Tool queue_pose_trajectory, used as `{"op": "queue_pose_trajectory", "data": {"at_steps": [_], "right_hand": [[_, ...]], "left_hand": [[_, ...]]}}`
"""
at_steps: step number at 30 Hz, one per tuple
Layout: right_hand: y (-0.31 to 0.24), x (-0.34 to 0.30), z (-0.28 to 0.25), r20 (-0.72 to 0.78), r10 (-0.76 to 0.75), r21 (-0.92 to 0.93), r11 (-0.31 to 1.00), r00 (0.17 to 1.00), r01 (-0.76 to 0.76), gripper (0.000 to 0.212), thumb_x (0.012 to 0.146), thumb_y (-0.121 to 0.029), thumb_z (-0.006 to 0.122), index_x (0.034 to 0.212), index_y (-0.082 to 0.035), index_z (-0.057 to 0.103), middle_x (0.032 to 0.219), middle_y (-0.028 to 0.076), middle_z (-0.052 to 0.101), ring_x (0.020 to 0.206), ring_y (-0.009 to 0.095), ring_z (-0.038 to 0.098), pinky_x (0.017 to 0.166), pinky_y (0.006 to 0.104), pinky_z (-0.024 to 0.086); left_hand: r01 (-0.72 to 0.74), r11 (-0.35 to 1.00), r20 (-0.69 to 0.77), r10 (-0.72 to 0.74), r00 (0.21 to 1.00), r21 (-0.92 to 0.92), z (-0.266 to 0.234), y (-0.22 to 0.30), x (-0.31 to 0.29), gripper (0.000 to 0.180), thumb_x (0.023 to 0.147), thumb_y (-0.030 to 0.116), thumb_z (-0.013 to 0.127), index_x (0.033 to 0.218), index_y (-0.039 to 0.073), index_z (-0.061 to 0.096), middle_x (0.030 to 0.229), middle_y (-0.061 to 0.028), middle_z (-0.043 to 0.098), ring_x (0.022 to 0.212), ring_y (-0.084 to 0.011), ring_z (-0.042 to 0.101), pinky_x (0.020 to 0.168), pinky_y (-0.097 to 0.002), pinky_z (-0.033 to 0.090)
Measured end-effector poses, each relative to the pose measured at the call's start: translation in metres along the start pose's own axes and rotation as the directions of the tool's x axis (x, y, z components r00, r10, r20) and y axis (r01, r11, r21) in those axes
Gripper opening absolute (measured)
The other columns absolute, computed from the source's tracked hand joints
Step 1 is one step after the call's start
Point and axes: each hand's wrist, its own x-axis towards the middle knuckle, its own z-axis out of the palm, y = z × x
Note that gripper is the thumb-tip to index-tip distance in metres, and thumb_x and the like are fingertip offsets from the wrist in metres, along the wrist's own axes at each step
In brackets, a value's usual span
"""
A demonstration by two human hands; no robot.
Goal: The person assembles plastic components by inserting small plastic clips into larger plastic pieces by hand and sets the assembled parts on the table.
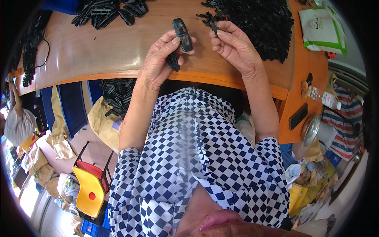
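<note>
My left hand is closed around a long black plastic housing with an open slot along its middle, held upright over the table. A second dark piece shows below the thumb, in the same hand. Off to the right, my right hand pinches a small black plastic clip between thumb and fingertips. The two hands are apart, and the clip does not touch the housing. Behind my right hand spreads a large heap of small black plastic parts.
More black housings lie at the table's far left. Under the table edge is a paper sack beside further black parts. A phone, a bottle and a white-green bag are on the right. A yellow chair stands lower left.
</note>
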Motion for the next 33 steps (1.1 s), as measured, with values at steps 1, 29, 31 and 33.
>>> {"op": "queue_pose_trajectory", "data": {"at_steps": [1, 29, 31, 33], "right_hand": [[0.0, -0.002, 0.0, -0.002, -0.004, 0.002, 1.0, 1.0, 0.004, 0.016, 0.091, -0.007, 0.06, 0.106, -0.007, 0.058, 0.092, 0.009, 0.065, 0.082, 0.016, 0.064, 0.076, 0.0295, 0.055], [0.056, -0.007, 0.043, -0.265, -0.397, -0.305, 0.899, 0.879, 0.314, 0.011, 0.087, -0.007, 0.065, 0.095, -0.001, 0.061, 0.099, 0.005, 0.062, 0.082, 0.009, 0.057, 0.073, 0.0217, 0.048], [0.057, -0.007, 0.039, -0.214, -0.392, -0.442, 0.856, 0.895, 0.269, 0.015, 0.086, -0.005, 0.065, 0.099, -0.001, 0.058, 0.1, 0.006, 0.063, 0.082, 0.009, 0.057, 0.072, 0.0209, 0.049], [0.058, -0.009, 0.037, -0.18, -0.36, -0.464, 0.852, 0.915, 0.243, 0.018, 0.086, -0.004, 0.065, 0.102, -0.001, 0.056, 0.1, 0.007, 0.063, 0.084, 0.01, 0.059, 0.074, 0.0217, 0.05]], "left_hand": [[0.005, 1.0, 0.008, -0.005, 1.0, -0.001, 0.0, -0.001, 0.0, 0.026, 0.093, 0.013, 0.057, 0.117, 0.002, 0.055, 0.107, -0.0191, 0.064, 0.086, -0.0209, 0.067, 0.057, -0.0223, 0.053], [-0.143, 0.786, -0.022, 0.195, 0.981, 0.602, 0.026, -0.018, -0.005, 0.034, 0.09, 0.009, 0.062, 0.122, 0.003, 0.051, 0.095, -0.0039, 0.064, 0.084, -0.0078, 0.06, 0.065, -0.0208, 0.048], [-0.149, 0.676, -0.014, 0.229, 0.973, 0.722, 0.02, -0.021, -0.006, 0.037, 0.088, 0.008, 0.064, 0.122, 0.002, 0.05, 0.095, -0.0044, 0.064, 0.083, -0.0092, 0.059, 0.067, -0.0226, 0.048], [-0.147, 0.55, 0.001, 0.257, 0.966, 0.822, 0.017, -0.022, -0.007, 0.04, 0.086, 0.007, 0.066, 0.121, 0.002, 0.05, 0.095, -0.0048, 0.064, 0.083, -0.0107, 0.059, 0.07, -0.0245, 0.049]]}}
